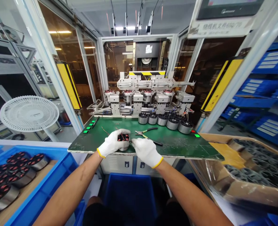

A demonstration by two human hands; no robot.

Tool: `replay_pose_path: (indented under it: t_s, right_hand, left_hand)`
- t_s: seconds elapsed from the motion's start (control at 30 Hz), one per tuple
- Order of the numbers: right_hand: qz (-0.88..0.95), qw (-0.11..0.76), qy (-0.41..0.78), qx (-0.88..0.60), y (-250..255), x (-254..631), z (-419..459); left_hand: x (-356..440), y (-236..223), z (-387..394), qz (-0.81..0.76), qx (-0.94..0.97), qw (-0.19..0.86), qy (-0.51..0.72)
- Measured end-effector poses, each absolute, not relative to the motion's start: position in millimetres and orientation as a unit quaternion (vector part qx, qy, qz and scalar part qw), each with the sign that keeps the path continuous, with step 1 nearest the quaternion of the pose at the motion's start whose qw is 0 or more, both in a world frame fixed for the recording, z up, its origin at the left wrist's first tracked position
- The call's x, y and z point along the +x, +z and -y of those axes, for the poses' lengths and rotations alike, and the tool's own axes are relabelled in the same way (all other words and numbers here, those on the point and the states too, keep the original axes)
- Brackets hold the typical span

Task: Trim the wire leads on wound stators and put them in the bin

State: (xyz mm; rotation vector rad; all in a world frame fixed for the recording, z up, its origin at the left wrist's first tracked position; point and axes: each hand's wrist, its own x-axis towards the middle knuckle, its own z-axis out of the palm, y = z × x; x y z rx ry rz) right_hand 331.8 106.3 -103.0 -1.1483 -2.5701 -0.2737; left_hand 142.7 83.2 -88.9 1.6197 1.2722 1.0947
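Observation:
My left hand [114,141], in a white knit glove, is wrapped round a wound motor stator [124,138] at the front of the green worktop [176,146]. Black insulation and copper coils show on the stator's top. Right beside it, my right hand [146,150], also gloved, has its fingers pinched together close to the stator's right rim; what lies between the fingertips is too small to make out. A thin copper wire [105,130] sticks out left of the stator. Just beyond my right hand lie cutting pliers [150,136], their handles spread.
Several unwound stators [162,119] stand in a row at the worktop's back right, before the winding machine [143,100]. A blue bin [58,169] of wound stators is at left, near a white fan [29,113]. At right is a cardboard box [247,191] of stator cores.

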Motion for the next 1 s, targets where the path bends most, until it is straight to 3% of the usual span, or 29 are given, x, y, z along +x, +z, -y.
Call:
replay_pose_path:
  t_s: [0.13, 0.27, 0.43, 0.53, 0.8, 0.9, 1.0]
  right_hand:
    - [0.91, 0.182, -0.003, -0.372, -102.9, 333.2, -118.5]
    - [0.909, 0.199, 0.044, -0.362, -102.0, 336.8, -120.9]
    - [0.909, 0.205, 0.039, -0.361, -102.9, 336.8, -120.5]
    - [0.908, 0.22, 0.04, -0.354, -103.4, 335.8, -121.0]
    - [0.89, 0.194, -0.086, -0.403, -94.8, 325.7, -109.2]
    - [0.887, 0.171, -0.114, -0.414, -92.1, 319.7, -106.7]
    - [0.892, 0.144, -0.111, -0.413, -90.9, 317.9, -106.0]
  left_hand:
    - [126.3, -79.0, -74.5, -0.538, 0.679, 0.285, 0.41]
    - [119.6, -70.2, -42.7, -0.589, 0.652, -0.022, 0.477]
    - [159.5, -83.3, -18.4, -0.467, 0.855, -0.188, 0.126]
    - [178.2, -91.9, -21.9, -0.487, 0.835, -0.252, 0.05]
    - [166.9, -76.2, -17.3, -0.472, 0.851, -0.229, 0.017]
    - [157.8, -79.3, -16.5, -0.481, 0.85, -0.187, 0.103]
    - [152.5, -80.8, -16.6, -0.517, 0.812, -0.073, 0.258]
